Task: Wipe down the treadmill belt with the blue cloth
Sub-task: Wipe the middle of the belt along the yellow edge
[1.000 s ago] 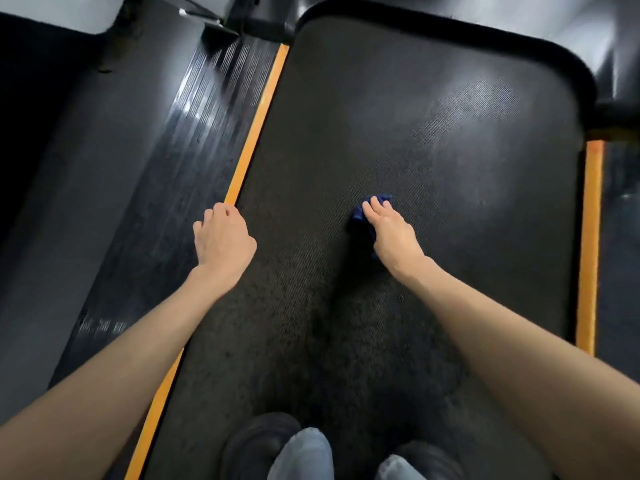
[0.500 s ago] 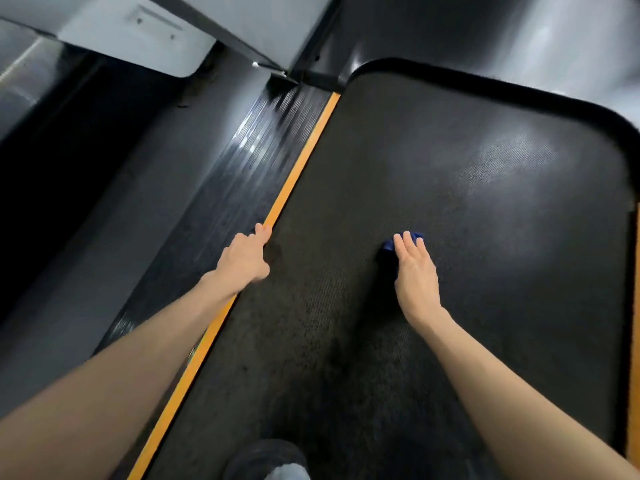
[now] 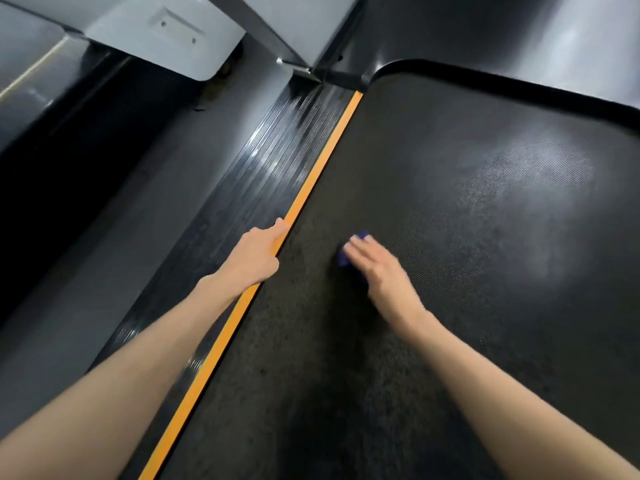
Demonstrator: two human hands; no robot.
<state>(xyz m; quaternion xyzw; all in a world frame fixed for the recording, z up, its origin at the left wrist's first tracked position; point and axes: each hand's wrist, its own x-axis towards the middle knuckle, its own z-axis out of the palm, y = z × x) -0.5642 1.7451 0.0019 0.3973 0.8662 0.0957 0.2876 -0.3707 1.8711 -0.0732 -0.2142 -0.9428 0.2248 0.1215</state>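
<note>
The black textured treadmill belt (image 3: 467, 237) fills the middle and right of the head view. A small blue cloth (image 3: 344, 259) lies on it, mostly hidden under my right hand (image 3: 377, 271), which presses it flat with straight fingers; the hand is motion-blurred. My left hand (image 3: 258, 252) rests on the orange stripe (image 3: 311, 192) at the belt's left edge, its fingers lying along the stripe and the ribbed side rail.
A ribbed black side rail (image 3: 263, 161) runs left of the orange stripe. Beyond it lie dark floor and a grey upright base (image 3: 173, 32) at the top left. The black front cover (image 3: 519, 91) curves round the belt's far end.
The view has shifted right and up, and the shoes have left the frame. My right hand has slid the cloth left toward the orange stripe. My left hand stays on the stripe.
</note>
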